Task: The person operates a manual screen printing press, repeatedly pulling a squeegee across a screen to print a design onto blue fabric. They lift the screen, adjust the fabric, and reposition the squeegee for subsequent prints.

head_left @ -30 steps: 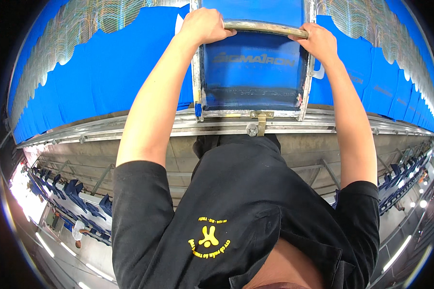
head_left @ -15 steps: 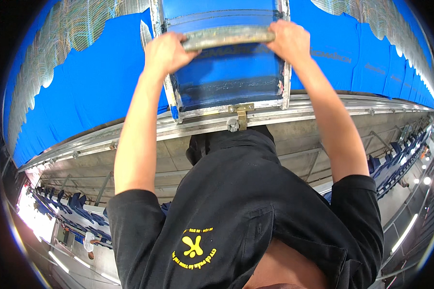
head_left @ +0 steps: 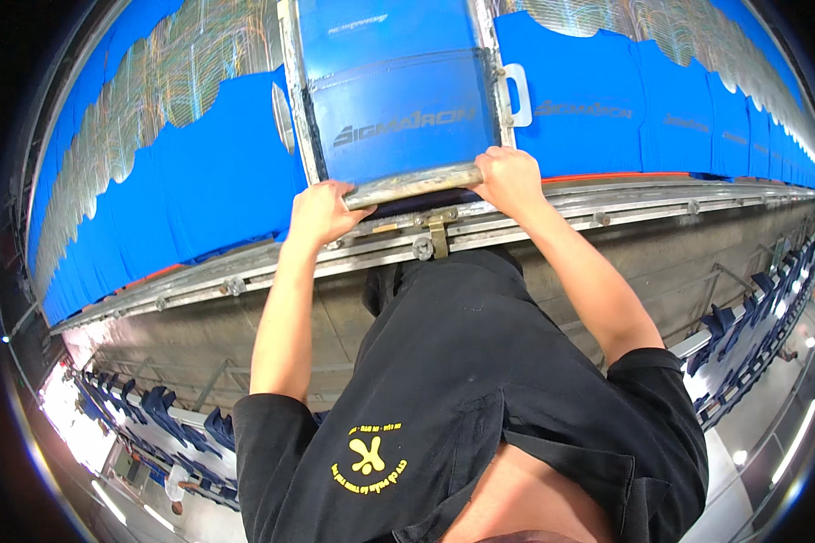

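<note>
My left hand point(head_left: 324, 214) and my right hand point(head_left: 509, 181) grip the two ends of a worn, pale squeegee point(head_left: 412, 186), fingers wrapped round it. The squeegee lies across the near end of a screen-printing frame point(head_left: 302, 109). Beyond it, the frame's mesh point(head_left: 398, 95) looks blue, with a dark printed design showing in it. Its blade and whatever ink lies under it are hidden from me. On the frame's right side is a white handle point(head_left: 519, 95). Blue fabric pieces point(head_left: 217, 154) lie flat on the long table to both sides.
A metal rail point(head_left: 570, 206) runs along the table's near edge, with a brass-coloured bracket point(head_left: 439, 235) in front of the frame. Dark garments point(head_left: 158, 407) hang or lie in rows behind me on both sides. Another person point(head_left: 177, 489) stands far off at lower left.
Both hands have drawn the squeegee toward me, from across the middle of the screen to its near end. The printed design beyond it now shows uncovered.
</note>
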{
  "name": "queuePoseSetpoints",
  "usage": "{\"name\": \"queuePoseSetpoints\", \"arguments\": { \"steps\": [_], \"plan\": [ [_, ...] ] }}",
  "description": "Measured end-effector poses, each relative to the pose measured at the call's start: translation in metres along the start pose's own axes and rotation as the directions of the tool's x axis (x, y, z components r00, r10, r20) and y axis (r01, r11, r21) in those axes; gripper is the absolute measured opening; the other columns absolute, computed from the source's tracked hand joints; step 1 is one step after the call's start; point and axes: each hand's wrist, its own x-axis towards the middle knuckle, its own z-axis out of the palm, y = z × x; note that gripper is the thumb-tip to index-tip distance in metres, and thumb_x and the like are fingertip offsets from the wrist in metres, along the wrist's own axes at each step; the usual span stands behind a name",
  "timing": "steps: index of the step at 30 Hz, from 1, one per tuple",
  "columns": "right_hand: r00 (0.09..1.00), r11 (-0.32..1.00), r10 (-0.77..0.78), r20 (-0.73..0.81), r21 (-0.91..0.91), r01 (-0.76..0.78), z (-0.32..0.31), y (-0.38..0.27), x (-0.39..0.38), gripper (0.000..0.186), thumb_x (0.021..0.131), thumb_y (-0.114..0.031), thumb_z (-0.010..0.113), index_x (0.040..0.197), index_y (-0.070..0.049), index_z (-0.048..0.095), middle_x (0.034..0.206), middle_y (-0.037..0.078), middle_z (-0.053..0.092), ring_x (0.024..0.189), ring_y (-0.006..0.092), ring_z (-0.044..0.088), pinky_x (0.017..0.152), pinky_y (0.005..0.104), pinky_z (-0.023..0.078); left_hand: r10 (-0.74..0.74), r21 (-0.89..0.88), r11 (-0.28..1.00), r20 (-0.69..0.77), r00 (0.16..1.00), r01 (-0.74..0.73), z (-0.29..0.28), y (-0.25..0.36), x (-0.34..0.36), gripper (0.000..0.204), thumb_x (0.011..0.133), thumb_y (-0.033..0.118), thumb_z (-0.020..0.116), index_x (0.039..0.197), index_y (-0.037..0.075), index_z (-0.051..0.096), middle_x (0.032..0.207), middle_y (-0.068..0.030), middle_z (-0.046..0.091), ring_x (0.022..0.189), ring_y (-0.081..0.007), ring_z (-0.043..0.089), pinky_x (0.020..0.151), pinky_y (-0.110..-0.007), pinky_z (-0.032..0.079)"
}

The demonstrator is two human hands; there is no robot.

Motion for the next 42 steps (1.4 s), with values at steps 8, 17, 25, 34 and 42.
{"name": "queuePoseSetpoints", "arguments": {
  "steps": [8, 17, 25, 34, 42],
  "plan": [
    [0.999, 0.995, 0.035, 0.029, -0.099, -0.032, -0.047, 0.039, 0.129, 0.043, 0.081, -0.052, 0.085, 0.089, -0.010, 0.079, 0.088, 0.009, 0.075, 0.090, 0.0323, 0.076, 0.076, 0.0490, 0.060, -0.017, -0.019, 1.000, 0.025, 1.000, 0.018, -0.093, -0.001, 0.102, 0.056, 0.085, 0.059, 0.083, 0.119, 0.014, 0.083, 0.090, -0.0188, 0.079, 0.089, -0.0356, 0.078, 0.082, -0.046, 0.060],
    [0.991, 0.988, 0.130, -0.012, -0.084, -0.131, -0.016, 0.061, 0.170, 0.042, 0.077, -0.052, 0.088, 0.094, -0.014, 0.081, 0.095, 0.006, 0.077, 0.097, 0.0305, 0.076, 0.079, 0.0465, 0.062, -0.020, 0.053, 0.998, -0.062, 0.998, 0.024, -0.083, -0.011, 0.166, 0.055, 0.080, 0.058, 0.084, 0.112, 0.013, 0.083, 0.099, -0.0144, 0.080, 0.095, -0.0366, 0.076, 0.085, -0.047, 0.058],
    [0.990, 0.990, 0.069, -0.120, -0.115, -0.083, -0.004, 0.048, 0.144, 0.023, 0.074, -0.032, 0.086, 0.085, -0.013, 0.078, 0.088, 0.005, 0.073, 0.092, 0.0277, 0.074, 0.078, 0.0434, 0.058, -0.022, 0.069, 0.997, -0.165, 0.986, 0.034, -0.047, -0.017, 0.134, 0.055, 0.081, 0.051, 0.087, 0.118, 0.012, 0.081, 0.104, -0.0156, 0.081, 0.097, -0.0339, 0.077, 0.088, -0.044, 0.059],
    [0.978, 0.995, 0.088, -0.188, 0.053, -0.080, 0.010, -0.008, -0.024, 0.013, 0.074, -0.017, 0.077, 0.084, -0.012, 0.072, 0.091, 0.003, 0.067, 0.095, 0.0239, 0.068, 0.082, 0.0397, 0.052, 0.031, -0.002, 1.000, -0.102, 0.994, -0.031, 0.026, 0.010, -0.005, 0.054, 0.070, 0.032, 0.092, 0.115, 0.008, 0.076, 0.117, -0.0122, 0.076, 0.113, -0.0344, 0.071, 0.099, -0.044, 0.057],
    [0.897, 0.798, 0.390, -0.205, 0.561, -0.219, -0.023, 0.048, 0.027, 0.054, 0.093, -0.057, 0.074, 0.104, -0.004, 0.077, 0.106, 0.021, 0.073, 0.105, 0.0407, 0.067, 0.094, 0.0524, 0.053, 0.121, 0.232, 0.970, -0.186, 0.975, -0.076, 0.030, 0.014, -0.024, 0.069, 0.072, 0.041, 0.094, 0.129, 0.008, 0.072, 0.133, -0.0161, 0.071, 0.130, -0.0351, 0.063, 0.119, -0.052, 0.042]
  ]
}}
